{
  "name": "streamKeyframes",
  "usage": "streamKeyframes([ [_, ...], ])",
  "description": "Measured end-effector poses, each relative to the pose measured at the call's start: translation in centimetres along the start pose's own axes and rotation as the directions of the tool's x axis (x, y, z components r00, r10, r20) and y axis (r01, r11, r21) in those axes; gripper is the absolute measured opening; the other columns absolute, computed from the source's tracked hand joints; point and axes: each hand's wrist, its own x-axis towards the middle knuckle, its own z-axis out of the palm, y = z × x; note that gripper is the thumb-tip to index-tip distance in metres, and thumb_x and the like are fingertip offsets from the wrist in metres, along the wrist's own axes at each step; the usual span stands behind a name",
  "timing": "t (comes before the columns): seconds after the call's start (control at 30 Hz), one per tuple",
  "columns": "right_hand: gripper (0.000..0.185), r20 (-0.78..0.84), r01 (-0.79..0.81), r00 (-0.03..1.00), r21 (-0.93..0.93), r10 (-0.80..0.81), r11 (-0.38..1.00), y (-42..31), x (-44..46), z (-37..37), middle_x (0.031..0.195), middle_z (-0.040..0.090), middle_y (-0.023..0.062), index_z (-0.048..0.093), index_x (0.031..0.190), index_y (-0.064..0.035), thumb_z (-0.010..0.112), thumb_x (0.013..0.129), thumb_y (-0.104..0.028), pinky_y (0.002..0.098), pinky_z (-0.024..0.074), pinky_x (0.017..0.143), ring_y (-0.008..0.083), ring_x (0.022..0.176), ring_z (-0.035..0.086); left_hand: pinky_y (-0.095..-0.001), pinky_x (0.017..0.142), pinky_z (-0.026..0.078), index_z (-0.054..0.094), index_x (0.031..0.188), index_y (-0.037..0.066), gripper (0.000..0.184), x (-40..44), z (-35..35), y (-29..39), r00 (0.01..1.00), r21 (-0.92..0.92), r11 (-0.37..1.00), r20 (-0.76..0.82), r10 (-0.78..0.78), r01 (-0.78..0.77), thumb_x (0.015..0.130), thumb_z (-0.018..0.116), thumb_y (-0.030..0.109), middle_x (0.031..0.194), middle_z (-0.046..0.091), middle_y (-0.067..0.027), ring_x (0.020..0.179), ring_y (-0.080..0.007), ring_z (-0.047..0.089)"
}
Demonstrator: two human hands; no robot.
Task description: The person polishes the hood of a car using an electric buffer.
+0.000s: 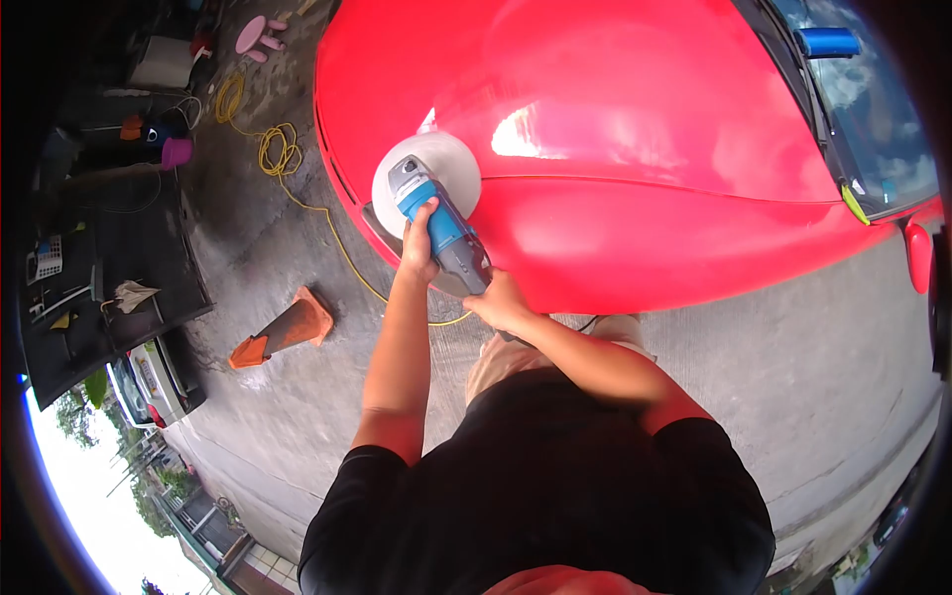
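A blue and grey power polisher (446,230) lies across the front corner of a red car hood (615,129). Its round whitish pad (451,164) rests on the paint near the hood's front edge. My left hand (420,241) is closed round the blue body just behind the tool's head. Lower down, my right hand (499,299) is wrapped round the dark rear handle. Parts of the fingers of both hands are hidden by the tool.
A yellow cable (337,243) runs over the concrete floor from coils at the upper left. An orange traffic cone (288,329) lies on its side at the left. Beyond are a pink stool (260,38), a pink bucket (176,153) and a parked white vehicle (157,385).
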Motion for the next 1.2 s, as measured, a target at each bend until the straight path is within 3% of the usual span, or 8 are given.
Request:
streamKeyframes([
  [0.1, 0.055, 0.003, 0.037, 0.999, 0.056, -0.038, 0.998, -0.7, 0.7, 1.8, 0.067, 0.066, 0.0095, 0.063, 0.126, 0.0096, 0.085, 0.079, -0.01, 0.0369, 0.0473, 0.046, 0.0173, 0.051, 0.064, -0.0495, 0.092, 0.063, 0.06, 0.135, 0.005, 0.062, 0.6, -2.1, 0.9, 0.997, -0.019, 0.998, 0.04, -0.059, 0.059, 0.097, 0.076, 0.052, 0.112, 0.073, -0.0148, 0.099, -0.0316, 0.075],
  [0.27, 0.059, 0.061, -0.025, 0.998, 0.147, 0.016, 0.989, -0.6, -2.0, 0.2, 0.071, 0.068, 0.0121, 0.062, 0.123, 0.014, 0.089, 0.077, -0.011, 0.037, 0.0483, 0.046, 0.018, 0.051, 0.064, -0.0511, 0.098, 0.062, 0.057, 0.142, 0.004, 0.073, -0.5, -1.7, 0.1, 0.987, 0.037, 0.998, 0.151, -0.056, 0.051, 0.097, 0.076, 0.058, 0.12, 0.072, -0.0167, 0.108, -0.0339, 0.074],
  [0.37, 0.061, 0.101, -0.175, 0.981, 0.13, 0.163, 0.976, -1.4, -5.4, -3.6, 0.094, 0.078, 0.0234, 0.07, 0.12, 0.0119, 0.091, 0.072, -0.02, 0.0426, 0.0606, 0.076, 0.0309, 0.082, 0.079, -0.0523, 0.101, 0.061, 0.055, 0.147, 0.003, 0.081, -2.3, 0.7, -1.0, 0.954, -0.028, 0.996, 0.292, -0.074, 0.086, 0.096, 0.076, 0.062, 0.125, 0.072, -0.0168, 0.117, -0.0349, 0.073],
  [0.4, 0.057, -0.045, 0.012, 0.999, 0.131, -0.006, 0.991, -0.4, -6.2, -3.8, 0.081, 0.074, 0.0177, 0.068, 0.119, 0.0113, 0.091, 0.074, -0.017, 0.0402, 0.0575, 0.063, 0.0239, 0.065, 0.074, -0.0547, 0.103, 0.06, 0.054, 0.149, 0.002, 0.085, -1.6, 1.1, -2.0, 0.936, -0.059, 0.996, 0.349, -0.049, 0.074, 0.096, 0.077, 0.064, 0.128, 0.071, -0.0171, 0.121, -0.037, 0.071],
  [0.5, 0.055, -0.055, -0.044, 0.997, 0.268, 0.061, 0.963, -0.6, -9.7, -7.3, 0.074, 0.07, 0.013, 0.066, 0.119, 0.0104, 0.09, 0.076, -0.015, 0.0384, 0.0534, 0.055, 0.0192, 0.056, 0.068, -0.0503, 0.096, 0.063, 0.058, 0.144, 0.002, 0.069, -3.9, 7.7, -2.7, 0.903, -0.094, 0.994, 0.43, -0.013, 0.059, 0.1, 0.076, 0.053, 0.124, 0.073, -0.0164, 0.11, -0.0335, 0.075],
  [0.53, 0.054, -0.083, -0.032, 0.995, 0.32, 0.062, 0.947, -0.3, -10.3, -8.1, 0.074, 0.07, 0.012, 0.066, 0.119, 0.0095, 0.09, 0.077, -0.014, 0.0381, 0.0531, 0.055, 0.019, 0.057, 0.068, -0.0559, 0.101, 0.061, 0.054, 0.148, 0.001, 0.083, -4.1, 9.6, -2.7, 0.891, -0.012, 1.0, 0.453, -0.014, 0.022, 0.095, 0.078, 0.06, 0.13, 0.07, -0.0183, 0.12, -0.0397, 0.072],
  [0.73, 0.049, -0.239, 0.087, 0.97, 0.505, 0.042, 0.859, 0.2, -14.4, -14.0, 0.074, 0.07, 0.0102, 0.065, 0.119, 0.0076, 0.088, 0.08, -0.01, 0.035, 0.0524, 0.053, 0.0165, 0.055, 0.066, -0.0517, 0.089, 0.066, 0.057, 0.135, 0.001, 0.071, -6.1, 22.0, -2.3, 0.837, 0.218, 0.975, 0.542, -0.077, -0.052, 0.092, 0.081, 0.052, 0.11, 0.071, -0.017, 0.098, -0.032, 0.075],
  [1.2, 0.032, -0.508, 0.334, 0.858, 0.664, 0.075, 0.668, 1.4, -20.2, -30.2, 0.074, 0.065, 0.003, 0.066, 0.111, 0.0014, 0.084, 0.086, -0.002, 0.0298, 0.0474, 0.049, 0.0121, 0.054, 0.062, -0.0507, 0.087, 0.067, 0.052, 0.142, -0.001, 0.078, -12.2, 47.1, -5.4, 0.674, 0.357, 0.915, 0.725, -0.144, -0.189, 0.088, 0.085, 0.043, 0.118, 0.067, -0.0201, 0.1, -0.0321, 0.074],
])
